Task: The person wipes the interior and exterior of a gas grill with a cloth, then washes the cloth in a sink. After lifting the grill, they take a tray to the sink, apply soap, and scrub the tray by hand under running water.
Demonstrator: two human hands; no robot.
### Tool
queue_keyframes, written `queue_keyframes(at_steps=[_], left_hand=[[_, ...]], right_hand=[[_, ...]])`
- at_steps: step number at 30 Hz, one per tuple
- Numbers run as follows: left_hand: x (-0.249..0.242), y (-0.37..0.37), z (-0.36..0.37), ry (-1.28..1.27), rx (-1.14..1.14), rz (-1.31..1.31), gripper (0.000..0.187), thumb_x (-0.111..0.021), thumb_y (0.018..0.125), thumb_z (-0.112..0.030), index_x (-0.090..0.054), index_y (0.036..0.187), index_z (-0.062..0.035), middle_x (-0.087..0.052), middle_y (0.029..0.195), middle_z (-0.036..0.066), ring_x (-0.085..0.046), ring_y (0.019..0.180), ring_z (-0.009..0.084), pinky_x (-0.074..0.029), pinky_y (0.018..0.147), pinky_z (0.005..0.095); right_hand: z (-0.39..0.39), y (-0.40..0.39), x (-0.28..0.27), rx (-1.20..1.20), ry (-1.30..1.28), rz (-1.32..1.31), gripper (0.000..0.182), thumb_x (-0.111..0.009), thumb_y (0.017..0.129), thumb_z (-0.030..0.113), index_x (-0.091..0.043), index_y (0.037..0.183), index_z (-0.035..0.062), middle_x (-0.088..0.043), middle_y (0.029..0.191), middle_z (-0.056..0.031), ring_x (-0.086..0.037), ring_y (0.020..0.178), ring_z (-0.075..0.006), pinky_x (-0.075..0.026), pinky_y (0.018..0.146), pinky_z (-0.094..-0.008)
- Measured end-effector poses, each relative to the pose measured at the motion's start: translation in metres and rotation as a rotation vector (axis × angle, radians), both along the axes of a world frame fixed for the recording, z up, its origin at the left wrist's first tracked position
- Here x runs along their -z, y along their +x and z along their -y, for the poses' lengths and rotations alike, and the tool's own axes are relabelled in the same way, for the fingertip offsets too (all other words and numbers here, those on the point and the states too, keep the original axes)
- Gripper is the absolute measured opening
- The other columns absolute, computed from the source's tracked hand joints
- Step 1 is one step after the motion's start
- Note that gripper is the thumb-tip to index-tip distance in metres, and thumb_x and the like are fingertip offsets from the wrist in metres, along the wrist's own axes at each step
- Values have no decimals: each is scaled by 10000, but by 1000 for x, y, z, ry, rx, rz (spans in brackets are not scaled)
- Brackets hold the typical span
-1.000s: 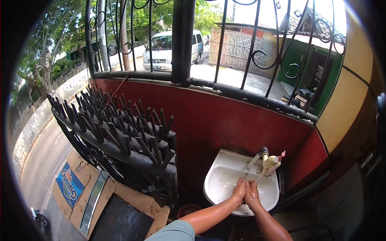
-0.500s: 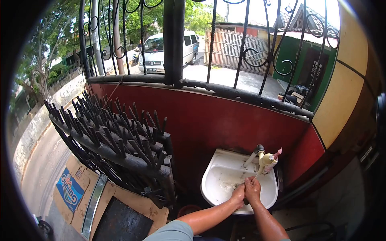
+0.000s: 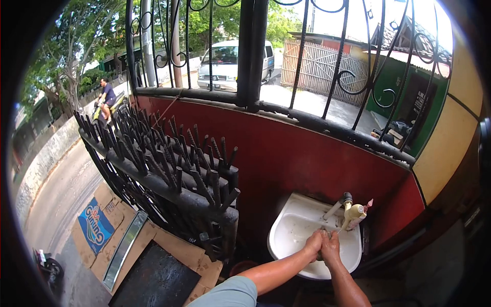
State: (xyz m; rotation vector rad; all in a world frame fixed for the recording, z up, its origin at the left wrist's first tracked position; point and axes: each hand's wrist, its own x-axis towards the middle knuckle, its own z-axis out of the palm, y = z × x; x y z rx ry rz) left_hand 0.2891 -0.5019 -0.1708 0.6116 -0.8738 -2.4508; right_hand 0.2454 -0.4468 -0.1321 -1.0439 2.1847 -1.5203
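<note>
Both hands are together over a small white sink, below the tap. The fingers of my left hand are closed and press against my right hand, which is closed too. A small dark thing shows between the palms, but its kind is hidden. Just above the fingers is a cream-coloured tap fitting, joined to a grey pipe. Next to it stands a bottle with a pink tip. Whether water runs over the hands is hard to make out.
A stack of black metal grilles with spiky bars stands left of the sink. Flattened cardboard and a dark flat sheet lie at lower left. A red wall with black railing is ahead; a van and motorcycle rider are outside.
The view has shifted, so the sink and railing sit further right and lower. Both hands stay together over the sink, rubbing slightly. A motorcycle rider has come into view on the road at left.
</note>
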Motion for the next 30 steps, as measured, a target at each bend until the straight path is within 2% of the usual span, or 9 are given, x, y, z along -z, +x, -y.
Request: queue_keyframes(at_steps=[2,4,6,8,10,15,20,26,30], left_hand=[[31,-19,-5,-3,19,161,456,-383,1043,-288,-453,1409,-25,-567,1321,140,-505,1223,206,-379,1052,331],[22,-18,-26,-79,-88,57,447,-395,1050,-366,-569,1280,-25,-622,1206,125,-554,1114,207,-419,987,354],[34,-16,-11,-170,-97,239,464,-463,1018,-419,-601,1224,-27,-639,1133,101,-587,1027,214,-459,916,359],[-27,15,1,205,-12,210,397,-500,982,-390,-621,1166,-60,-651,1027,72,-602,960,162,-488,819,323],[-5,9,-8,276,10,200,350,-512,976,-324,-621,1180,-61,-648,1029,72,-608,923,148,-495,791,320],[10,17,-8,-499,-31,99,312,-482,958,-25,-586,1251,-1,-669,1105,101,-632,1001,186,-482,914,302],[-38,31,7,-1054,-41,484,355,-521,893,-22,-632,1225,-81,-708,978,148,-694,893,251,-529,819,346],[-56,13,6,-1370,-158,411,243,-526,900,-70,-638,1116,-71,-666,851,261,-649,806,465,-501,710,541],[-58,5,6,-1291,-200,363,159,-538,886,-57,-619,1019,-25,-656,829,277,-639,812,478,-490,729,558]], right_hand=[[5,-27,-17,-64,214,87,287,-544,1001,244,-535,1099,-25,-613,1029,-177,-599,930,-232,-491,772,-384],[6,-45,-1,62,-75,402,309,-574,982,262,-548,1076,-31,-630,983,-181,-614,882,-244,-499,752,-395],[13,-47,46,85,-120,264,297,-583,974,264,-559,1006,-31,-648,884,-203,-624,807,-291,-500,747,-408],[9,-22,48,44,-59,-197,294,-579,974,266,-566,943,-27,-653,822,-212,-629,782,-337,-499,760,-418],[5,-26,12,74,154,52,302,-573,977,271,-582,966,-31,-658,893,-239,-634,842,-364,-492,787,-428],[-17,-86,42,173,146,105,306,-552,993,276,-619,1040,-19,-639,925,-105,-576,859,-186,-468,788,-339],[-30,-74,-59,-94,-343,198,360,-519,1028,361,-583,1168,35,-610,1000,-33,-527,875,-65,-445,776,-242],[-21,-39,-157,55,-37,-928,394,-760,833,383,-577,917,43,-622,844,-121,-648,728,-290,-521,647,-389],[-16,-22,-162,102,36,-985,363,-758,839,355,-561,837,49,-646,759,-107,-646,647,-310,-512,592,-406]])
